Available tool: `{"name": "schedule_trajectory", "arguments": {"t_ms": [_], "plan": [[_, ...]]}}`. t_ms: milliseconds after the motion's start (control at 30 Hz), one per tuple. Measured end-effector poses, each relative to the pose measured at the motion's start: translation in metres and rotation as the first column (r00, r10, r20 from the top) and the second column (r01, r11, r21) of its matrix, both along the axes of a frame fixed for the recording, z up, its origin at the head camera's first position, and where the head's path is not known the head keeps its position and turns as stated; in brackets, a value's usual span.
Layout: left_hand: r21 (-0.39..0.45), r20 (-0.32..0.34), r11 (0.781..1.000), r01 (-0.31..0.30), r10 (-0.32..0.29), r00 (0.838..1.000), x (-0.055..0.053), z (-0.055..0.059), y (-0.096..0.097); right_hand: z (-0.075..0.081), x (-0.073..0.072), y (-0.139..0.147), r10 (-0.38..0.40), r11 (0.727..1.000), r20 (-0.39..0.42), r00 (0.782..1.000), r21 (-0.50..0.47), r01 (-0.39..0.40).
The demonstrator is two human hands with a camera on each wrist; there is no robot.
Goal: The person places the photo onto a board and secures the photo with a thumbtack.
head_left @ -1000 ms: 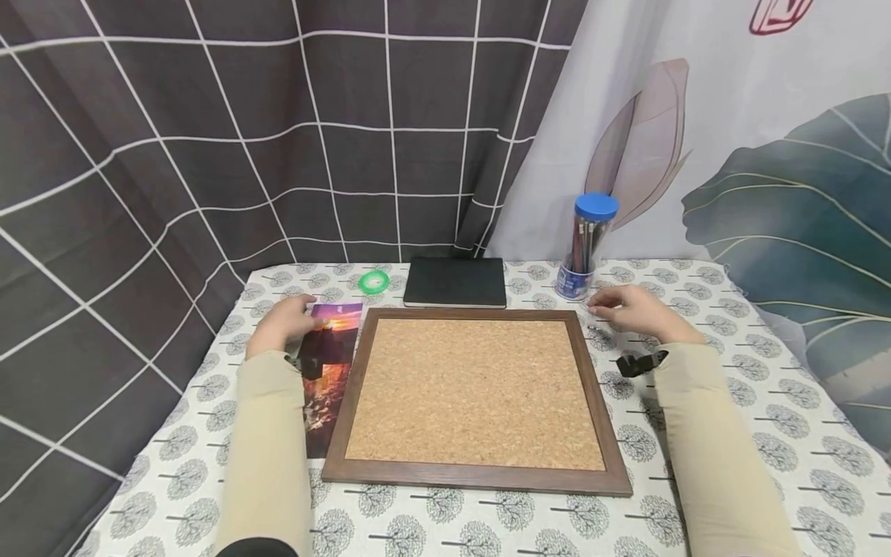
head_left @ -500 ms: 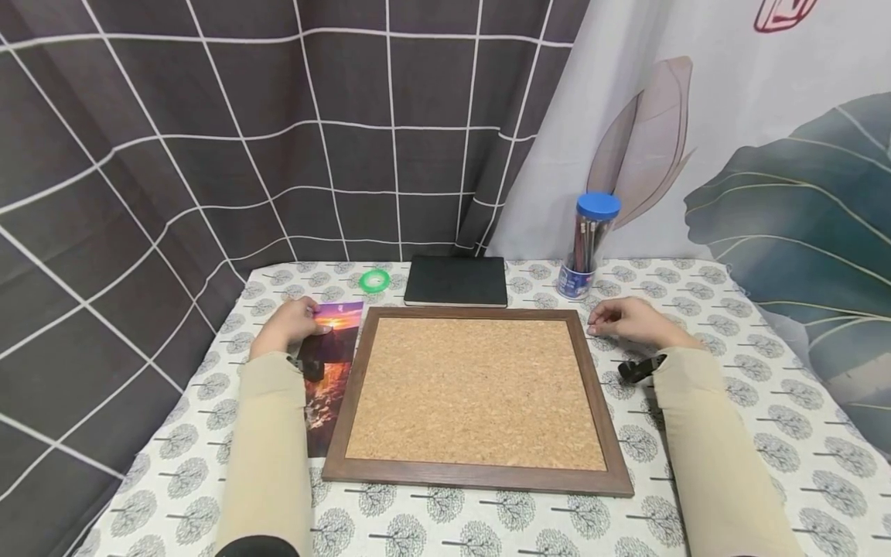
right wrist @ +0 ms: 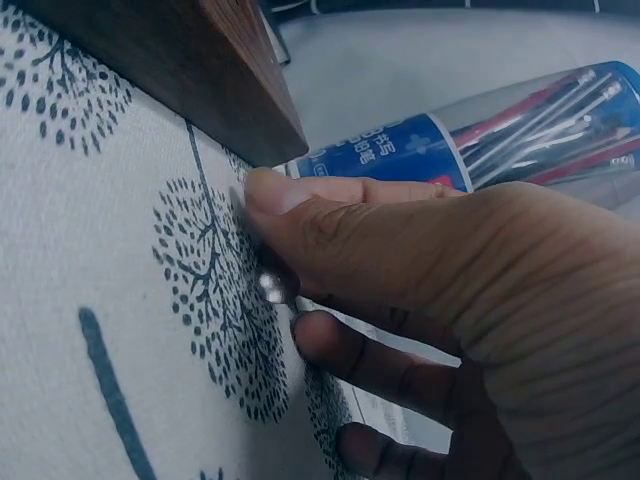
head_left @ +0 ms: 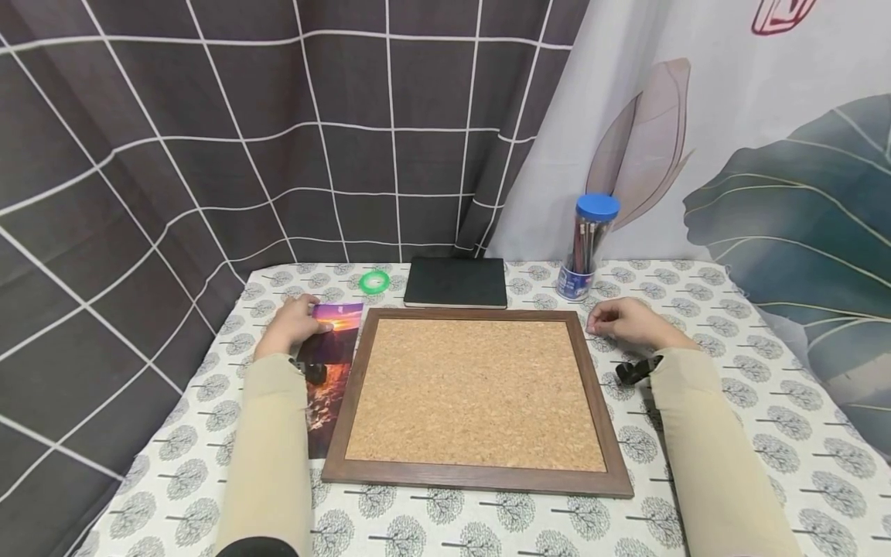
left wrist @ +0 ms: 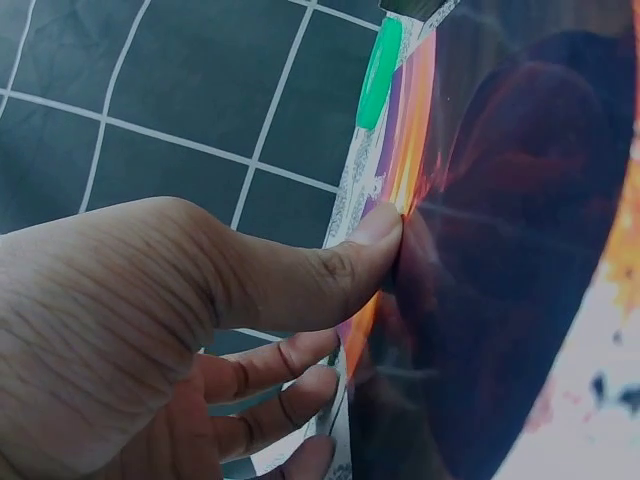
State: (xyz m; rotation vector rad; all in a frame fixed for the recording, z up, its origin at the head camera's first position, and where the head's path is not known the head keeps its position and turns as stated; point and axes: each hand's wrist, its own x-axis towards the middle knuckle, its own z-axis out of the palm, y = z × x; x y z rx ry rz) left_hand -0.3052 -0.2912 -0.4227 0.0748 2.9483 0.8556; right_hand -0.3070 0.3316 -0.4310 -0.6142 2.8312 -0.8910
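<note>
At the left, my left hand (head_left: 288,323) rests at the edge of a glossy sunset picture (head_left: 332,340). In the left wrist view its thumb (left wrist: 375,235) lies on the picture's surface, while the other fingers are spread along the edge. My right hand (head_left: 629,321) is low over the cloth, beside the upper right corner of a wood-framed cork board (head_left: 480,394). Between its thumb and fingertips is a small shiny metal piece (right wrist: 272,285), partly hidden by the hand; its exact kind does not show.
Behind the cork board lie a black notebook (head_left: 455,282) and a green ring-shaped roll (head_left: 374,281). A clear tube of pencils with a blue lid (head_left: 597,206) stands behind my right hand. The tablecloth (head_left: 445,507) carries a tree print. Curtains rise at the back and left.
My right hand has come down slightly and its fingers have closed together near the board's corner. The left hand has shifted slightly right onto the picture. The board stays in place.
</note>
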Motion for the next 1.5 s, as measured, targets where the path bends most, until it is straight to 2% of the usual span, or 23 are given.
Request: {"name": "schedule_trajectory", "arguments": {"t_ms": [133,267,500,700,833,933,1000,1100,1167,1267,1400,1500], "plan": [[0.071,0.021,0.997,-0.017,0.015,1.000,0.000,0.001,0.000,0.003,0.001,-0.003,-0.010,1.000,-0.019,1.000,-0.005,0.010],[0.118,0.016,0.992,-0.041,0.039,0.999,0.001,0.003,0.001,0.006,0.001,-0.005,-0.017,1.000,-0.044,0.999,-0.004,0.017],[0.148,-0.093,0.988,-0.041,0.056,0.994,0.002,0.011,0.002,0.012,0.001,-0.010,-0.038,0.999,-0.102,0.994,0.002,0.039],[0.231,-0.159,0.971,-0.064,0.103,0.982,0.005,0.029,0.003,0.016,0.002,-0.015,-0.042,0.999,-0.135,0.990,-0.020,0.039],[0.272,-0.232,0.957,-0.102,0.168,0.958,0.009,0.044,0.005,0.017,0.001,-0.019,-0.041,0.999,-0.163,0.986,-0.035,0.036],[0.321,-0.306,0.939,-0.121,0.223,0.926,0.012,0.054,0.008,0.020,0.002,-0.024,-0.027,0.998,-0.192,0.981,-0.052,0.018],[0.353,-0.350,0.928,-0.120,0.251,0.902,0.014,0.060,0.012,0.024,0.004,-0.029,-0.019,0.998,-0.201,0.979,-0.056,0.008],[0.416,-0.375,0.904,-0.096,0.266,0.888,0.015,0.067,0.021,0.028,0.006,-0.040,0.003,0.998,-0.213,0.977,-0.058,-0.016],[0.460,-0.374,0.886,-0.064,0.259,0.891,0.015,0.070,0.030,0.031,0.008,-0.048,0.021,0.997,-0.236,0.971,-0.060,-0.037],[0.512,-0.360,0.859,-0.017,0.233,0.903,0.015,0.073,0.045,0.038,0.008,-0.065,0.047,0.994,-0.274,0.961,-0.078,-0.071],[0.550,-0.337,0.834,0.036,0.182,0.924,0.014,0.076,0.063,0.050,0.006,-0.088,0.089,0.987,-0.294,0.952,-0.100,-0.123],[0.589,-0.309,0.804,0.085,0.126,0.943,0.012,0.075,0.075,0.058,0.004,-0.106,0.122,0.981,-0.309,0.943,-0.110,-0.163]]}}
